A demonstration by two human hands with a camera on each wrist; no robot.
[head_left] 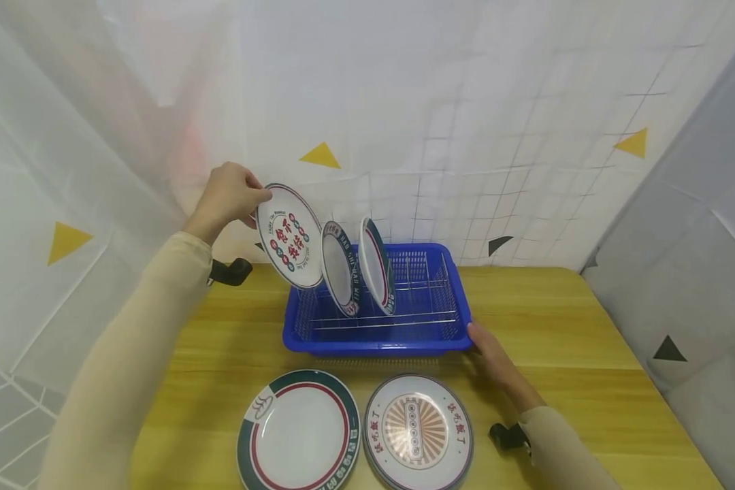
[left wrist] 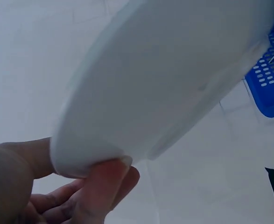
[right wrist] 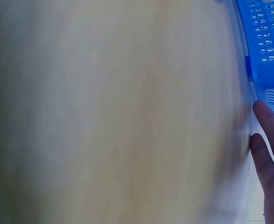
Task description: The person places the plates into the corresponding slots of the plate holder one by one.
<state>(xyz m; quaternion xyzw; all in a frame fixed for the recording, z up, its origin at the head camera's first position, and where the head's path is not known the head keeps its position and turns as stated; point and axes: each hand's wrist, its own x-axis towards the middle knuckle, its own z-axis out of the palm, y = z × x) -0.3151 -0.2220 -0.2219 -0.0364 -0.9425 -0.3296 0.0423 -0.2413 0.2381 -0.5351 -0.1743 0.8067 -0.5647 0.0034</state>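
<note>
My left hand (head_left: 233, 194) pinches the upper left rim of a white plate (head_left: 289, 228) printed with red and green characters. This plate is tilted, above the left end of a blue dish basket (head_left: 380, 346). In the left wrist view its plain white side (left wrist: 165, 74) faces the camera, with the thumb on the rim. Inside the basket, a smaller plate (head_left: 337, 269) and a green-and-red-rimmed plate (head_left: 375, 269) lean on edge among metal wires. My right hand (head_left: 493, 350) rests with its fingertips at the basket's front right corner, its fingers extended in the right wrist view.
On the wooden table (head_left: 545, 320), in front of the basket, lie a green-rimmed plate (head_left: 300, 435) and, to its right, a plate with a sunburst print (head_left: 416, 432), apparently stacked on others. White sheeting (head_left: 367, 82) with coloured triangles hangs behind and at both sides.
</note>
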